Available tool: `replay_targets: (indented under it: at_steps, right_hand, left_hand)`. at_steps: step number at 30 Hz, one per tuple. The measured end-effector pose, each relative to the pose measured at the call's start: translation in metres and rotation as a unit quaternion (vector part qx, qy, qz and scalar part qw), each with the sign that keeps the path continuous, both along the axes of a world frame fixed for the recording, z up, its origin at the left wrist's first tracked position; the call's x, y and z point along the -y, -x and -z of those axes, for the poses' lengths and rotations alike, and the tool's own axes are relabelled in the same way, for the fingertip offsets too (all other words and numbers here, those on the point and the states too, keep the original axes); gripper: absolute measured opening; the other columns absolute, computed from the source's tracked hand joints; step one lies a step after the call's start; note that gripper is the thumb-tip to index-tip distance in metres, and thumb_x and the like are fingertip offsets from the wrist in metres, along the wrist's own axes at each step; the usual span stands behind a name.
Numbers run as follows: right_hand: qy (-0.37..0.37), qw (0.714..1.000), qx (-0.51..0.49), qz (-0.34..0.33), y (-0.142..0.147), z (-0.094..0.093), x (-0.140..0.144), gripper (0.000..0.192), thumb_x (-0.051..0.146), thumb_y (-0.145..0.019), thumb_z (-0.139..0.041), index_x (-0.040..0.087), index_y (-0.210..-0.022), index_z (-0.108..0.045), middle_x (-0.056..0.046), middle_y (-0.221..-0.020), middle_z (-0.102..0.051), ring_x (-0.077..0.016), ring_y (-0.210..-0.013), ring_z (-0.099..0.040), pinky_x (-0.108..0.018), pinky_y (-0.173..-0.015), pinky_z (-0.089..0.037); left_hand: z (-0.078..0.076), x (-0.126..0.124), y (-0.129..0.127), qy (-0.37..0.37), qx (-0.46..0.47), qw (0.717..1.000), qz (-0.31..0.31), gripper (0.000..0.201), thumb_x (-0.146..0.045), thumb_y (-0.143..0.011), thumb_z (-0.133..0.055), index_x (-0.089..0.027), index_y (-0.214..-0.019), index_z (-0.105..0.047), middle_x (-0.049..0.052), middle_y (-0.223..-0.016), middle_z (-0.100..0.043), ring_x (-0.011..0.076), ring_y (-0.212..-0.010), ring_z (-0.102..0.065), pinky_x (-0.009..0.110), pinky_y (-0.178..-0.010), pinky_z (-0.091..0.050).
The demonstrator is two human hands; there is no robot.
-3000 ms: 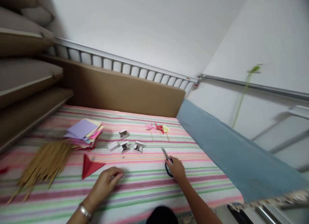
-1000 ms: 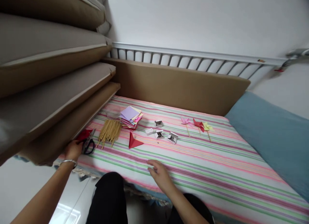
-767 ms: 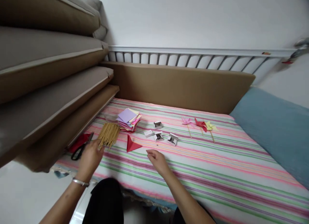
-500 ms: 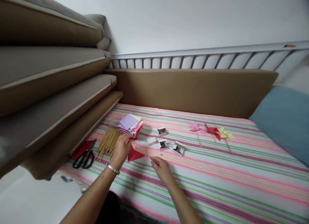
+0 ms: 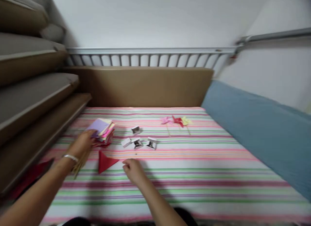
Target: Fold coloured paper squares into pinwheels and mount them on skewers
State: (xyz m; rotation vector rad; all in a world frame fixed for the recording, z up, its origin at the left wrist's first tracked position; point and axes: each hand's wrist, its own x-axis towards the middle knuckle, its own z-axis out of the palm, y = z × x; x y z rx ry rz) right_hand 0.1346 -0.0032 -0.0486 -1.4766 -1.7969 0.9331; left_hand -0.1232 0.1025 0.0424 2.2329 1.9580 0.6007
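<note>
My left hand [image 5: 82, 144] reaches over a bundle of thin tan sticks [image 5: 79, 166], fingers stretched to the near edge of a stack of coloured paper squares [image 5: 99, 126], purple on top. Blur hides whether they touch it. On the striped cloth, a red folded paper piece [image 5: 105, 162] lies between my hands. My right hand [image 5: 133, 170] hovers close to its right tip, fingers curled in and nothing visible in them. Small white boxes [image 5: 151, 144] lie beyond, some with dark metallic bits inside.
Three paper pinwheels on sticks, pink [image 5: 166, 120], red [image 5: 178, 121] and yellow [image 5: 186, 121], lie further back. Stacked cushions [image 5: 36, 89] rise at left; a tan board [image 5: 145, 86] stands behind, a blue padded panel [image 5: 255, 122] at right. Red paper [image 5: 31, 177] lies partly behind my left arm.
The view has swung to the right. My left hand has moved up and left toward the paper stack, away from the red folded piece. My right hand stays near that piece's tip.
</note>
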Motion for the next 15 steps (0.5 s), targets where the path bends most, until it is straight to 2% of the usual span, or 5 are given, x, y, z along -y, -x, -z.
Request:
replay_targets:
  at_steps: [1, 4, 7, 11, 15]
  right_hand:
    - [-0.002, 1.0, 0.009, 0.007, 0.0, -0.001, 0.0, 0.029, 0.019, -0.075, -0.055, 0.021, -0.098, -0.071, -0.005, -0.091, -0.073, -0.0181, -0.084, -0.067, -0.026, -0.079, -0.048]
    - [-0.002, 0.999, 0.033, 0.016, 0.001, 0.0, -0.002, 0.029, 0.022, -0.075, -0.056, 0.023, -0.099, -0.07, -0.003, -0.091, -0.074, -0.018, -0.083, -0.067, -0.026, -0.077, -0.048]
    - [0.0, 0.999, 0.042, 0.014, 0.0, 0.001, -0.002, 0.029, 0.023, -0.075, -0.056, 0.023, -0.1, -0.07, -0.003, -0.091, -0.074, -0.018, -0.083, -0.067, -0.026, -0.077, -0.048]
    - [-0.008, 1.0, 0.026, -0.005, -0.001, 0.002, -0.002, 0.03, 0.018, -0.076, -0.053, 0.02, -0.101, -0.07, -0.006, -0.095, -0.073, -0.0186, -0.087, -0.066, -0.027, -0.081, -0.047]
    - [-0.004, 1.0, 0.015, -0.023, -0.001, 0.007, -0.006, 0.031, 0.018, -0.077, -0.05, 0.012, -0.101, -0.069, -0.013, -0.094, -0.072, -0.0229, -0.086, -0.066, -0.032, -0.079, -0.047]
  left_hand:
    - [0.006, -0.007, 0.008, -0.001, -0.017, 0.999, 0.029, 0.031, -0.021, -0.075, -0.049, -0.018, -0.102, -0.063, 0.003, -0.106, -0.068, 0.0216, -0.097, -0.06, 0.029, -0.087, -0.041]
    - [0.021, -0.028, 0.024, 0.002, -0.047, 0.998, 0.035, 0.029, -0.028, -0.079, -0.044, -0.022, -0.1, -0.063, -0.004, -0.1, -0.07, 0.0201, -0.095, -0.059, 0.03, -0.086, -0.041]
    - [0.018, -0.027, 0.022, 0.02, -0.022, 0.999, 0.02, 0.028, -0.029, -0.08, -0.042, -0.023, -0.096, -0.065, -0.008, -0.093, -0.071, 0.0197, -0.091, -0.059, 0.031, -0.084, -0.042]
    - [0.003, -0.01, 0.006, 0.03, 0.046, 0.998, 0.017, 0.031, -0.029, -0.079, -0.043, -0.015, -0.085, -0.069, 0.005, -0.088, -0.074, 0.0237, -0.082, -0.063, 0.034, -0.078, -0.046]
    - [-0.002, -0.006, 0.0, 0.015, 0.03, 0.999, -0.014, 0.04, -0.039, -0.079, -0.049, -0.012, -0.101, -0.068, 0.011, -0.101, -0.071, 0.0236, -0.091, -0.063, 0.031, -0.081, -0.046]
